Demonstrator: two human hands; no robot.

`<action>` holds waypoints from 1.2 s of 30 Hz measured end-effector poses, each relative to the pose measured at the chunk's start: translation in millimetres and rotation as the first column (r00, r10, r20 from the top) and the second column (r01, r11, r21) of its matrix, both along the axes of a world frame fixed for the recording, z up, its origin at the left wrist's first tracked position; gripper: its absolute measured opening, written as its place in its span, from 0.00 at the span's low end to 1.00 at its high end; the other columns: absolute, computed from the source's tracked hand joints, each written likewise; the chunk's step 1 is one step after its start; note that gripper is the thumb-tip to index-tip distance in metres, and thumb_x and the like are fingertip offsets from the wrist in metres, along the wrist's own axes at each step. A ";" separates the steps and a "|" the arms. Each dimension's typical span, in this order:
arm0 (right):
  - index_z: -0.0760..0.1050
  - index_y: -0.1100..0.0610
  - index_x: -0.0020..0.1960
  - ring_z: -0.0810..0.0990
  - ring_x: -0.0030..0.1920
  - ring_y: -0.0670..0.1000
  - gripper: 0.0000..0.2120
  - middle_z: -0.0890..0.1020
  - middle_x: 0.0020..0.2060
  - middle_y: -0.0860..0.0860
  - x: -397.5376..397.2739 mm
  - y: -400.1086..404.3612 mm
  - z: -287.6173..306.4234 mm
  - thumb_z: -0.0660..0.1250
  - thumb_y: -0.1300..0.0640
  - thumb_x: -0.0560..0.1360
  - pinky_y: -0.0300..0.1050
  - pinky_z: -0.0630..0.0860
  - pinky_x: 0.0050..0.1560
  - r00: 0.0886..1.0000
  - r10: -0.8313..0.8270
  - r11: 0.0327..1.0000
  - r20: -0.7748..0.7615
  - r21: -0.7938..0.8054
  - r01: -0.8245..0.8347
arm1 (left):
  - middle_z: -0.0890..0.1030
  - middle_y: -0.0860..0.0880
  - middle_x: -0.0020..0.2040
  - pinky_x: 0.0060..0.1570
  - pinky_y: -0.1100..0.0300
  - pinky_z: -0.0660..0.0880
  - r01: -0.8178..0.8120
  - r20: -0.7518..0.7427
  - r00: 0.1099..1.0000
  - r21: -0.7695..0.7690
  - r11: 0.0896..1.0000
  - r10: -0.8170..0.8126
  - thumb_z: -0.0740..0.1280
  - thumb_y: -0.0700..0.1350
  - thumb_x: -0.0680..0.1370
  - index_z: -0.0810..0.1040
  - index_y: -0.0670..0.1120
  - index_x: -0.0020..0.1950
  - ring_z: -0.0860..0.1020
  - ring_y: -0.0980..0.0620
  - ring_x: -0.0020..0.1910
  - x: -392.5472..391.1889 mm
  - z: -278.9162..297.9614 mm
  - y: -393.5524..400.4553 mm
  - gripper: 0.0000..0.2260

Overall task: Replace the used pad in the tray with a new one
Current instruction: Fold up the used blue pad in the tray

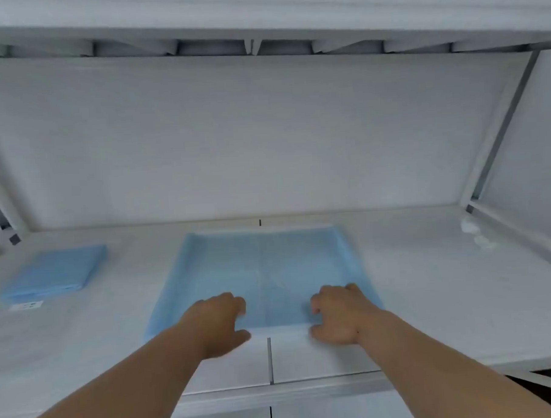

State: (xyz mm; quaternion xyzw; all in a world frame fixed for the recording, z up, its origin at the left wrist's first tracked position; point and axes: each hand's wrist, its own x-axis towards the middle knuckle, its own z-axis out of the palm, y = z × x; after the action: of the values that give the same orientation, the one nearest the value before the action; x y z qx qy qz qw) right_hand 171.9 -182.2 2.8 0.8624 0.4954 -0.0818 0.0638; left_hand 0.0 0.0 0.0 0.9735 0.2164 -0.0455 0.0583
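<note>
A light blue pad (pixel 264 272) lies spread out in the middle of the white table, its side edges turned up as if lining a shallow tray. The tray's near rim (pixel 279 331) shows as a pale strip between my hands. My left hand (pixel 219 322) is at the pad's near edge with fingers curled onto the blue sheet and the thumb below the edge. My right hand (pixel 338 313) grips the same near edge further right in the same way. A folded blue pad (pixel 54 273) lies at the far left of the table.
A small white label (pixel 26 305) lies in front of the folded pad. Two crumpled white bits (pixel 472 231) sit at the back right near the frame. White walls enclose the back and sides, and a shelf hangs overhead. A dark gap (pixel 547 383) opens at the right front.
</note>
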 end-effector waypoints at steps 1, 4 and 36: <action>0.74 0.53 0.61 0.75 0.59 0.57 0.20 0.75 0.58 0.54 -0.4 0.4 -1.3 0.62 0.44 0.73 0.52 0.65 0.63 1.000 0.028 1.000 -0.008 -0.012 -0.028 | 0.72 0.53 0.62 0.61 0.57 0.69 0.005 -0.052 0.999 0.009 1.000 -0.004 0.63 0.60 0.76 0.70 0.54 0.65 0.73 0.50 0.61 1.2 -2.0 -2.4 0.20; 0.74 0.53 0.55 0.77 0.56 0.58 0.14 0.77 0.55 0.54 4.0 2.2 -10.3 0.63 0.49 0.73 0.50 0.66 0.57 0.992 0.126 0.992 0.020 -0.011 -0.125 | 0.73 0.53 0.61 0.58 0.56 0.70 0.023 -0.101 0.995 0.074 0.997 -0.015 0.62 0.58 0.76 0.71 0.54 0.63 0.73 0.50 0.61 5.7 -11.9 -4.6 0.17; 0.70 0.55 0.62 0.73 0.61 0.59 0.16 0.71 0.59 0.55 57.1 -75.3 -11.7 0.58 0.53 0.76 0.50 0.71 0.58 0.770 -0.556 0.733 -0.313 0.253 0.631 | 0.73 0.51 0.61 0.59 0.56 0.71 -0.062 -0.242 0.970 -0.163 0.985 0.021 0.62 0.47 0.74 0.73 0.52 0.61 0.73 0.49 0.59 45.3 14.6 -74.6 0.15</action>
State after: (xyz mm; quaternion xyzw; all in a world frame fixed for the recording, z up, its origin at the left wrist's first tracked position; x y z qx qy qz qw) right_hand 228.9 -257.4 -8.9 0.9586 0.2024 -0.1033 -0.1716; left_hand 45.3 -74.6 14.6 0.9476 0.2377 -0.1793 0.1155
